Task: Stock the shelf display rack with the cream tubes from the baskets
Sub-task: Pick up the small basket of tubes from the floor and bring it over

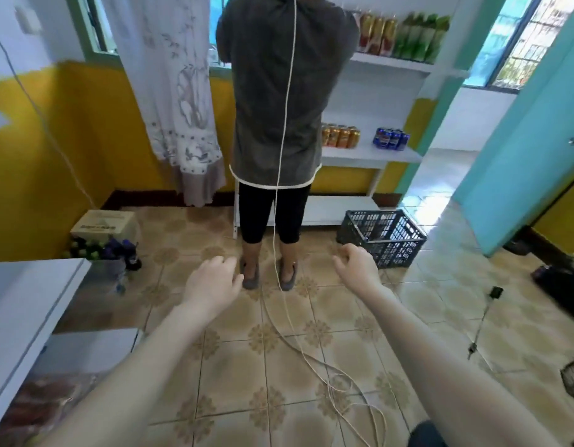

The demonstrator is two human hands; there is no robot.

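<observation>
The tiled floor (234,366) carries a dark slatted basket (384,238) just in front of the white shelf rack (369,98). It also carries a cardboard box (100,222) by the yellow wall with dark bottles (98,250) just before it, a loose white cord (314,356) trailing over the tiles, and a person (272,221) standing close to the rack. The rack's upper shelf (392,64) holds red-and-gold bottles (376,32) beside green bottles (421,37), and its lower shelf (359,154) holds orange cans (340,136) and, apart to their right, blue cans (390,138).
</observation>
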